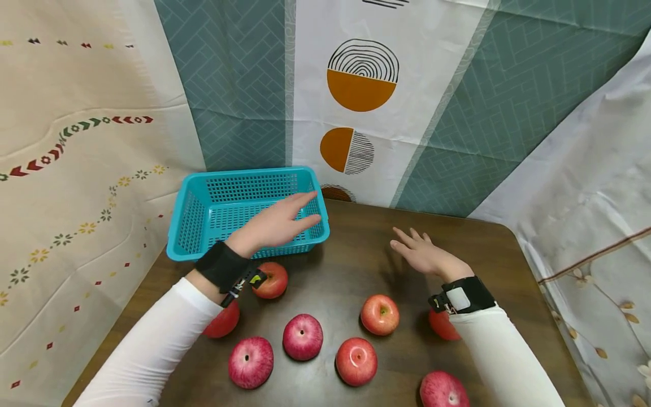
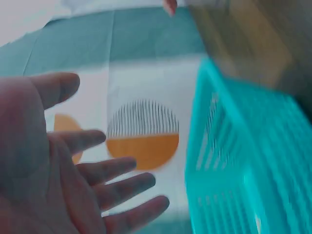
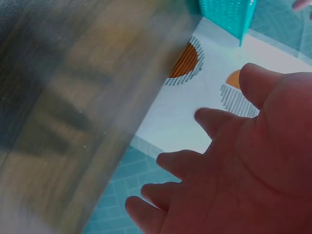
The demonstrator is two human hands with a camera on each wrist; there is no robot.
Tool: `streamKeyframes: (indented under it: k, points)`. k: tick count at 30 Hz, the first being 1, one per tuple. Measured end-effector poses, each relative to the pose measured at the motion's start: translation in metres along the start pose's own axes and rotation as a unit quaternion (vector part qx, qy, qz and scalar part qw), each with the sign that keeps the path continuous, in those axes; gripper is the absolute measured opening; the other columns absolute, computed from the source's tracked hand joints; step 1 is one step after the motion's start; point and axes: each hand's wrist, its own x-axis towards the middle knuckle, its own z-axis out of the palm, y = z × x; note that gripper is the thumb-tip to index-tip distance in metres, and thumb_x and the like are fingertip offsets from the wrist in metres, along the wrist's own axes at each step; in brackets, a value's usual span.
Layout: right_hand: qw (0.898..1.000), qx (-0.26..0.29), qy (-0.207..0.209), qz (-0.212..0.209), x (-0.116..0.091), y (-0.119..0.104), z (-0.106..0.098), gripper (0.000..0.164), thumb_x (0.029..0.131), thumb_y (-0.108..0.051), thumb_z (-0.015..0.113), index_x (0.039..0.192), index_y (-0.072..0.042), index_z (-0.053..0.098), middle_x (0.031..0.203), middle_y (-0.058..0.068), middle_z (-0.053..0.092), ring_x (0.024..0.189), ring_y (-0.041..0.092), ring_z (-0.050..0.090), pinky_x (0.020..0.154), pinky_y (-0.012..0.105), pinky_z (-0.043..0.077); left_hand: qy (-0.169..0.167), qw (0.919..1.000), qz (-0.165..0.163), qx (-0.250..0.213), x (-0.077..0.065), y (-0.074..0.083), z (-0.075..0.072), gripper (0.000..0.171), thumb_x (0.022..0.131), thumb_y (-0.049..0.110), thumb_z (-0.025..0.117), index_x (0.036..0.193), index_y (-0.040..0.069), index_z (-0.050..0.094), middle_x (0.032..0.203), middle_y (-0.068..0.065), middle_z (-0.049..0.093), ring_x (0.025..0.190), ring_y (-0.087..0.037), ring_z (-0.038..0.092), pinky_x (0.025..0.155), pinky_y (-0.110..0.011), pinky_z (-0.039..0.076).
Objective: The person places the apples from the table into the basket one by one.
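Note:
A turquoise plastic basket [image 1: 195,257] with nothing inside stands at the back left of the table. Over its right part is my left hand [image 1: 277,225], fingers spread and holding nothing; the left wrist view shows the palm [image 2: 44,180] beside the basket [image 2: 273,161]. My right hand [image 1: 422,254] hovers above the table's right half, fingers extended and bare. Nearest to it lie a light red apple [image 1: 380,315] and another red apple [image 1: 443,324], partly hidden behind the right wrist. Beneath the left wrist sit a red apple [image 1: 271,280] and one partly covered apple [image 1: 224,322].
Toward the front lie two dark pink apples [image 1: 303,337] [image 1: 251,362], a red apple [image 1: 356,362] and a pink apple [image 1: 444,390] cut by the frame's lower edge. Patterned cloth [image 1: 244,85] hangs behind the brown wooden table [image 1: 351,243] and along both sides.

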Motion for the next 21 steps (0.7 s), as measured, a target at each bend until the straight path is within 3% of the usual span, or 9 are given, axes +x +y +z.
streamKeyframes:
  k: [7, 11, 14, 18, 21]
  points:
    - [0.999, -0.014, 0.017, -0.036, -0.019, 0.003, -0.001, 0.075, 0.114, -0.056, 0.032, 0.170, -0.006, 0.025, 0.172, 0.037, 0.000, 0.152, 0.067, -0.009, 0.112, 0.086, 0.006, 0.121, 0.9901, -0.071, 0.005, -0.062, -0.064, -0.038, 0.072, 0.113, 0.044, 0.050, 0.169, 0.006, 0.027, 0.173, -0.025, 0.023, 0.159, -0.046, 0.020, 0.123, -0.068, 0.021]
    - [0.998, -0.011, 0.031, -0.044, -0.031, 0.009, 0.002, 0.074, 0.114, -0.056, 0.035, 0.169, -0.007, 0.029, 0.172, 0.036, 0.003, 0.153, 0.067, -0.007, 0.111, 0.087, 0.007, 0.190, 0.9754, -0.112, -0.004, -0.097, -0.105, -0.050, 0.076, 0.112, 0.039, 0.051, 0.170, 0.002, 0.019, 0.173, -0.032, 0.009, 0.157, -0.057, 0.011, 0.116, -0.080, 0.019]
    - [0.998, -0.011, 0.038, -0.045, -0.038, 0.014, 0.005, 0.073, 0.114, -0.055, 0.037, 0.169, -0.007, 0.030, 0.172, 0.036, 0.004, 0.153, 0.066, -0.006, 0.110, 0.088, 0.008, 0.224, 0.9604, -0.165, -0.015, -0.118, -0.135, -0.054, 0.080, 0.112, 0.038, 0.049, 0.170, -0.001, 0.008, 0.172, -0.036, 0.000, 0.153, -0.065, 0.007, 0.111, -0.085, 0.017]
    - [0.998, -0.012, 0.049, -0.047, -0.044, 0.019, 0.008, 0.071, 0.115, -0.052, 0.039, 0.167, -0.004, 0.034, 0.170, 0.039, 0.008, 0.152, 0.069, -0.003, 0.110, 0.088, 0.009, 0.219, 0.9479, -0.223, -0.063, -0.133, -0.164, -0.056, 0.087, 0.113, 0.037, 0.045, 0.167, -0.005, -0.009, 0.168, -0.042, -0.007, 0.150, -0.068, 0.009, 0.111, -0.084, 0.019]
    - [0.998, -0.006, 0.053, -0.045, -0.046, 0.022, 0.010, 0.071, 0.114, -0.051, 0.041, 0.166, -0.003, 0.036, 0.169, 0.041, 0.009, 0.151, 0.070, -0.003, 0.109, 0.088, 0.009, 0.179, 0.9428, -0.251, -0.126, -0.138, -0.177, -0.054, 0.091, 0.114, 0.040, 0.042, 0.164, -0.004, -0.019, 0.166, -0.045, -0.006, 0.150, -0.068, 0.010, 0.112, -0.082, 0.020]
